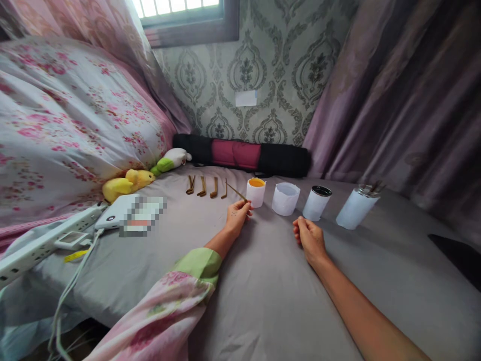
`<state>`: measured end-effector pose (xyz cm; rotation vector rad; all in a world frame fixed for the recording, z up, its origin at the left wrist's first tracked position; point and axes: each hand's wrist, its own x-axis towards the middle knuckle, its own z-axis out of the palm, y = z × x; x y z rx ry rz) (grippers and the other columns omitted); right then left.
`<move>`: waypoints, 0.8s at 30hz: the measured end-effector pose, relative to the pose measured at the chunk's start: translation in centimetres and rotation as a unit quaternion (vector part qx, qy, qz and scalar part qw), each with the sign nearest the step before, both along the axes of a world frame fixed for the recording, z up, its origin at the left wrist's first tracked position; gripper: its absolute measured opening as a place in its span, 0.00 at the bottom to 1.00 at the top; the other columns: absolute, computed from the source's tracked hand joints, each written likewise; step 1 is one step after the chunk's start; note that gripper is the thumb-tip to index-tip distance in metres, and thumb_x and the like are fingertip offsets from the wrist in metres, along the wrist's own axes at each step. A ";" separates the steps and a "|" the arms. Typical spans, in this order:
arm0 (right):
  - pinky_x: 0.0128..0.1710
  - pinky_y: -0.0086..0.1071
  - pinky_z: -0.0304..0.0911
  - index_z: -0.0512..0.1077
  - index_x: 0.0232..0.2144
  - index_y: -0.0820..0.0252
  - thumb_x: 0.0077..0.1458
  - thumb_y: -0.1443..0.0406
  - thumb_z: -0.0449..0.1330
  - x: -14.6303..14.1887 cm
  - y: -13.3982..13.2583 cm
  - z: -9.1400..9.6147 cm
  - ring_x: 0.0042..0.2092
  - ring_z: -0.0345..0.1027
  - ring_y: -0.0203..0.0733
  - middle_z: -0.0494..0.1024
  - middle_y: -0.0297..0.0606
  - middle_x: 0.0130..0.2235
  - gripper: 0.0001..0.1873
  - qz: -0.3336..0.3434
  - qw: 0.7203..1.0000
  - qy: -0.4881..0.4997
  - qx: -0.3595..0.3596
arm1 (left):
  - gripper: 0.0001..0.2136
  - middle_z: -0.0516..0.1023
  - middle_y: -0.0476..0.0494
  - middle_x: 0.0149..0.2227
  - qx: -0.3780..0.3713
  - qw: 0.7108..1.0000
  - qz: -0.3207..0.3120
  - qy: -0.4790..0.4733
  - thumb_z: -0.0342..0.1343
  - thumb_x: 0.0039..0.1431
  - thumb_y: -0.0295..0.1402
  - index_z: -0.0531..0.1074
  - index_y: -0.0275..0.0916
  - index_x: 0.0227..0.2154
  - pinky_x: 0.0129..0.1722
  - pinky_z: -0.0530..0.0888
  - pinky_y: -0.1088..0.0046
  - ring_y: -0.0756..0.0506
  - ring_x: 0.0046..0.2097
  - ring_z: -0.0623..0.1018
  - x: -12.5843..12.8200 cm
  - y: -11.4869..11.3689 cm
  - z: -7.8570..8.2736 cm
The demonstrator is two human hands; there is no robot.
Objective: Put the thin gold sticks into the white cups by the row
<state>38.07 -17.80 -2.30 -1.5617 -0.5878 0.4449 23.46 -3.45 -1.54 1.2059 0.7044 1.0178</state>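
Note:
My left hand (237, 214) pinches a thin brown stick (236, 191) that slants up and to the left, just in front of a white cup of orange liquid (256, 192). Left of that cup, several short brown sticks (205, 186) lie in a row on the grey sheet (263, 291). My right hand (310, 238) rests on the sheet in a loose fist, with nothing showing in it, in front of a white cup of dark liquid (316, 202). Between those two cups stands a white cup (285, 198) whose contents look pale.
A fourth white cup (356, 206) at the right holds several sticks or brushes. A black and pink roll (242, 154) lies by the wall. At the left are plush toys (128, 183), a white power strip (45, 240) with cables, and a floral quilt (71, 125).

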 end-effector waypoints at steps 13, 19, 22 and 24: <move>0.14 0.22 0.49 0.67 0.23 0.62 0.46 0.51 0.54 -0.1 -0.1 0.2 0.17 0.56 0.28 0.66 0.31 0.19 0.18 0.006 1.000 0.006 -0.003 | 0.10 0.73 0.47 0.24 0.144 0.985 0.047 0.079 0.52 0.51 0.30 0.75 0.34 0.34 0.25 0.66 0.79 0.52 0.25 0.70 0.1 -0.5 -0.1; 0.14 0.21 0.50 0.67 0.23 0.62 0.46 0.51 0.55 -0.1 -0.1 0.3 0.18 0.56 0.28 0.66 0.30 0.19 0.18 0.014 1.000 0.009 0.001 | 0.10 0.75 0.46 0.27 0.255 0.957 0.054 0.127 0.52 0.53 0.30 0.76 0.38 0.35 0.31 0.67 0.78 0.51 0.29 0.71 0.1 -0.7 -0.6; 0.14 0.21 0.49 0.68 0.24 0.62 0.46 0.50 0.55 -0.1 -0.1 0.2 0.17 0.56 0.27 0.66 0.30 0.19 0.19 0.017 1.000 0.011 0.002 | 0.10 0.75 0.45 0.30 0.311 0.938 0.051 0.142 0.51 0.53 0.30 0.76 0.41 0.36 0.33 0.66 0.78 0.50 0.31 0.71 0.1 -0.7 -0.8; 0.14 0.21 0.49 0.68 0.24 0.62 0.46 0.50 0.55 -0.1 -0.1 0.2 0.18 0.55 0.27 0.66 0.30 0.20 0.19 0.018 1.000 0.012 0.001 | 0.10 0.75 0.45 0.31 0.346 0.925 0.050 0.153 0.51 0.54 0.31 0.76 0.42 0.36 0.34 0.66 0.78 0.50 0.31 0.71 0.1 -0.8 -0.9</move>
